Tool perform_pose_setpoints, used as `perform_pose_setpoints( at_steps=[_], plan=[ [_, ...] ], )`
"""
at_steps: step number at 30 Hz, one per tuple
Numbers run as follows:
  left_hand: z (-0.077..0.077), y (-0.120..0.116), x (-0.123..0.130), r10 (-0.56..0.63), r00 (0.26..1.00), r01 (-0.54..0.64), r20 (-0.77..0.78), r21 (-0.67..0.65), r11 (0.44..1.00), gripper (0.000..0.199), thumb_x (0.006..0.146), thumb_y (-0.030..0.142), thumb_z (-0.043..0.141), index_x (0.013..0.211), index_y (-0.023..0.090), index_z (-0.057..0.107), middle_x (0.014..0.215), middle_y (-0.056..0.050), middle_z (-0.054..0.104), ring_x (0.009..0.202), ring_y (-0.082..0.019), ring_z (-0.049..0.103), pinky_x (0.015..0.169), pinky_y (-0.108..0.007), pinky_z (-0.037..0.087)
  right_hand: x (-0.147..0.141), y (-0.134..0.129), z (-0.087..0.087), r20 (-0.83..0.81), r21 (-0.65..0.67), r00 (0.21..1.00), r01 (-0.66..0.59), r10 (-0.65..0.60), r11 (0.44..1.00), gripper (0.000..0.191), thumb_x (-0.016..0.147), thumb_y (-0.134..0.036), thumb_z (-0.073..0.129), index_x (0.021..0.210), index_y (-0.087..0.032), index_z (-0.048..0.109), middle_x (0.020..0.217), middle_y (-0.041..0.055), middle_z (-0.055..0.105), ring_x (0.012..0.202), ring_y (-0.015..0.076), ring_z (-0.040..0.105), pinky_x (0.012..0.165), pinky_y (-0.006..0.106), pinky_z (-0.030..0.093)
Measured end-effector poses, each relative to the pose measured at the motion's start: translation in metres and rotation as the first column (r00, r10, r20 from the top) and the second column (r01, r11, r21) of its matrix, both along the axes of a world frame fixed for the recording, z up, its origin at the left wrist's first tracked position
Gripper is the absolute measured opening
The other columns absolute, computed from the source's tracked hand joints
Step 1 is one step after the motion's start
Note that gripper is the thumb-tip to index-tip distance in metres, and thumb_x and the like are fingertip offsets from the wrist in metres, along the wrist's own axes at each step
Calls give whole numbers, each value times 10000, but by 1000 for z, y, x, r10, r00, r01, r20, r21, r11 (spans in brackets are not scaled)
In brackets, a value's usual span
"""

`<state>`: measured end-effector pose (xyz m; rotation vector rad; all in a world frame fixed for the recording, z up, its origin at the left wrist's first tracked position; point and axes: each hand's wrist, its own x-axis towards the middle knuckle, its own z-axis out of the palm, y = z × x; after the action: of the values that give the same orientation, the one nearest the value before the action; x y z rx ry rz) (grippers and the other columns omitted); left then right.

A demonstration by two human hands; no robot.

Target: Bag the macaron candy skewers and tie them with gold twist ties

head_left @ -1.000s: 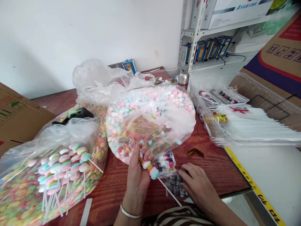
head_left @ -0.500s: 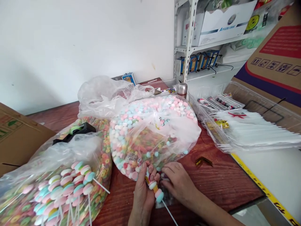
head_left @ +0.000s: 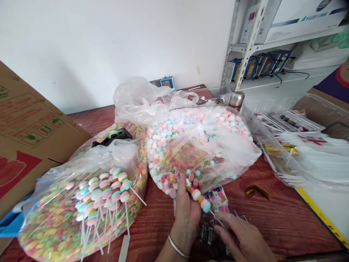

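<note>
Wrapped around a candy skewer [head_left: 201, 201], my left hand [head_left: 188, 207] grips its upper part; pink, white, orange and blue sweets show below the fingers. A clear printed wrapper end [head_left: 171, 171] sticks out above that hand. The skewer's white stick [head_left: 216, 218] runs down to the right, between the thumb and forefinger of my right hand [head_left: 240, 234], which is closed about it and slightly blurred. Small printed packets [head_left: 216, 196] and dark little labels [head_left: 205, 231] lie beneath and between the hands.
Finished-looking candy skewers [head_left: 106, 194] lie on a bag of ring sweets [head_left: 49, 222] at left, beside a tape dispenser [head_left: 113, 137]. A big bag of pastel sweets [head_left: 158, 145] sits ahead. Gold twist ties [head_left: 257, 191] and a clear plastic tray [head_left: 275, 169] are at right; a cardboard box [head_left: 35, 120] is at left.
My right hand has moved from beside the left fingers down to the skewer's stick, uncovering printed packets. My left hand still holds the skewer. The view has turned left.
</note>
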<state>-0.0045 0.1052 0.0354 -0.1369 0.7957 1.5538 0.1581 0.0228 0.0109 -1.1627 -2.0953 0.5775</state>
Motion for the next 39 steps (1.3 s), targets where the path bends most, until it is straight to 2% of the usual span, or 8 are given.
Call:
perform_pose_setpoints(
  at_steps=[3,8,10,19,28,33,36,39],
  plan=[
    [7,-1,5,5,1000,-5,2,16,1000,177,819,310,704,806,176,589,716,38,528,575,-75,510,644,-244,521,-1,2,-6,28,138,998,43,-48,989,233,964,-198,451,1177,-222,542,965,54,763,783,166,746,693,214,569],
    [12,-7,16,-10,1000,11,-22,36,999,182,843,338,674,863,169,609,701,34,527,561,-76,498,630,-242,509,-5,5,-11,-31,-86,998,56,-59,995,206,1007,-246,352,964,-238,554,754,-1,706,623,126,700,564,173,526],
    [11,-9,22,-40,999,41,-7,37,999,189,850,348,664,874,170,607,691,35,522,564,-78,499,626,-240,503,-9,7,-13,-4,-30,998,63,-63,998,208,1008,-237,350,935,-233,544,727,-1,684,597,134,680,557,197,510],
    [-17,-10,25,-144,986,147,-81,33,989,192,852,350,662,874,173,592,615,61,463,541,-73,461,634,-233,510,30,8,-34,153,248,963,179,-221,952,452,918,-373,579,1279,-114,497,1143,149,626,1053,280,576,914,405,424],
    [10,-15,-34,-158,957,205,-243,184,961,165,875,336,630,907,177,600,600,67,405,528,-69,407,562,-202,459,6,25,-55,253,113,951,152,-176,982,292,708,-189,805,943,-248,642,921,4,672,876,238,569,767,358,375],
    [-1,-53,-86,-150,873,161,-465,-17,987,200,833,352,676,910,175,621,605,50,473,554,-81,463,628,-223,496,-3,46,-42,281,97,954,83,-108,992,152,768,-240,762,800,-233,614,799,6,628,777,231,539,695,343,367],
    [-18,-71,-97,-110,854,46,-509,-137,990,248,802,387,705,911,182,622,632,35,511,607,-102,517,580,-195,470,2,49,-41,256,144,958,92,-127,985,80,895,-210,613,971,-190,626,916,63,632,849,239,546,759,355,386],
    [-23,-77,-89,-113,907,54,-406,-153,987,242,792,365,719,911,180,619,635,40,491,589,-95,505,529,-185,448,1,61,-44,267,195,949,118,-169,974,334,948,-137,491,1280,-141,530,1030,120,621,906,259,547,790,374,381]
  ],
)
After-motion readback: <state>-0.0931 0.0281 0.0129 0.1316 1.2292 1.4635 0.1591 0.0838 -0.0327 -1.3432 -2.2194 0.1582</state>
